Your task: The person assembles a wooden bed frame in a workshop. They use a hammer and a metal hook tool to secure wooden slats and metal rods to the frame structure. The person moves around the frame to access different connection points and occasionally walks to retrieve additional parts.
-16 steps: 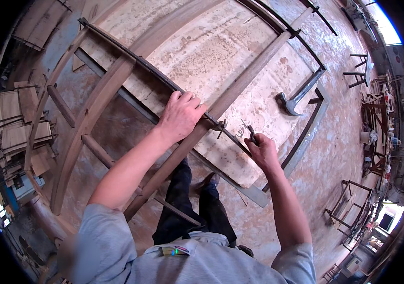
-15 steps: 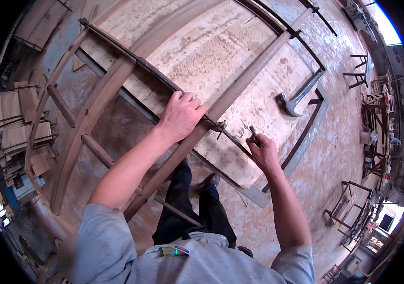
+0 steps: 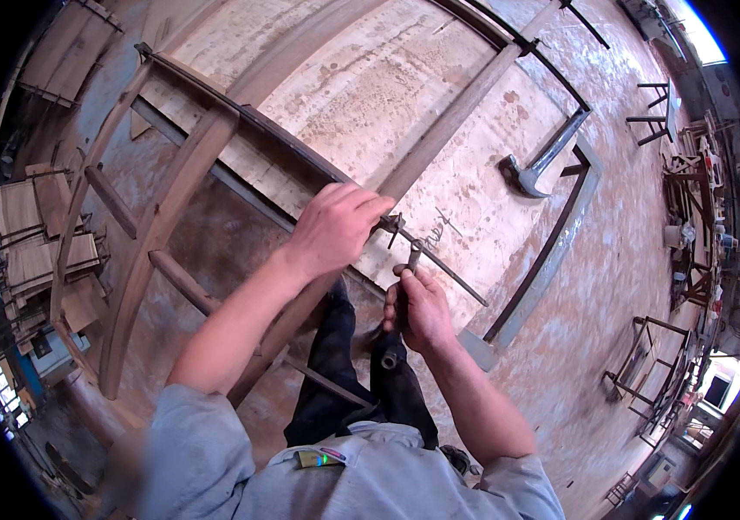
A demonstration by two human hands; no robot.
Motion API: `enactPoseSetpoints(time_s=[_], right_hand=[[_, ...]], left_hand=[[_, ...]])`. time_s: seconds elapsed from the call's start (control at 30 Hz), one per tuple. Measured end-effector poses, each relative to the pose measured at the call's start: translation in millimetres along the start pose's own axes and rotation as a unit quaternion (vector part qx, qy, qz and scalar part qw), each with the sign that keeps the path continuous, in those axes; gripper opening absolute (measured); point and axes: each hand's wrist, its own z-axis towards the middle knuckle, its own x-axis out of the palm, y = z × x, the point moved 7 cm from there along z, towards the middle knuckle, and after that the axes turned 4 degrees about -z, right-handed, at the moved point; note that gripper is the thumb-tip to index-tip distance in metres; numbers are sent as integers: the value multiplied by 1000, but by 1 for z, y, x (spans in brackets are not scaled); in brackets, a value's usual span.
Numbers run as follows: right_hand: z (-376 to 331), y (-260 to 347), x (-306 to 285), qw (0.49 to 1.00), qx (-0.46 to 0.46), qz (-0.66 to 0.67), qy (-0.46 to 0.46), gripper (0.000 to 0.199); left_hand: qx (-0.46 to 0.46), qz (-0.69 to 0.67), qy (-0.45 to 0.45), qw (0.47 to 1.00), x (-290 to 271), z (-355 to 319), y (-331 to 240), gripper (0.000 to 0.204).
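Note:
A long dark bar clamp (image 3: pixel 287 147) lies across a curved wooden frame (image 3: pixel 452 121). My left hand (image 3: pixel 335 225) is closed over the clamp where it crosses a wooden rail, thumb side toward the clamp's screw jaw (image 3: pixel 394 225). To the right, my right hand (image 3: pixel 423 314) grips a dark metal wrench. One tubular end of the wrench (image 3: pixel 414 255) points up close to the clamp's bar end; its round lower end shows below my fingers. Whether the wrench touches the clamp, I cannot tell.
Beneath the frame is a pale, stained board (image 3: pixel 361 82) on a metal-framed support (image 3: pixel 552 251). A hammer (image 3: pixel 521 178) lies on the board's right side. Stacked wood pieces (image 3: pixel 45 208) stand at left. Small wooden frames (image 3: pixel 647 368) stand on the floor at right.
My right hand has moved left and toward my body with the wrench, which now sits close to the clamp's screw jaw. My left hand has shifted slightly, still on the clamp.

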Motion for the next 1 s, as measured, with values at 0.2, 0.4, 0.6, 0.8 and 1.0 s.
enactPoseSetpoints(time_s=[0.2, 0.4, 0.6, 0.8, 1.0], right_hand=[[-9, 61, -5, 955, -227, 180, -64, 15], [-14, 69, -1, 929, -281, 241, 6, 16], [-34, 33, -27, 966, -126, 168, 148, 39], [-54, -23, -62, 957, 38, -166, 234, 38], [-74, -41, -29, 936, 41, -178, 300, 25]], left_hand=[[-367, -354, -3, 860, 27, -92, 11, 31], [-453, -622, 19, 638, 69, -120, -37, 34], [-503, -569, -57, 649, 60, -144, 7, 15], [-423, -339, 130, 830, 18, -111, -28, 13], [-252, -194, 156, 935, 6, -87, -73, 23]])
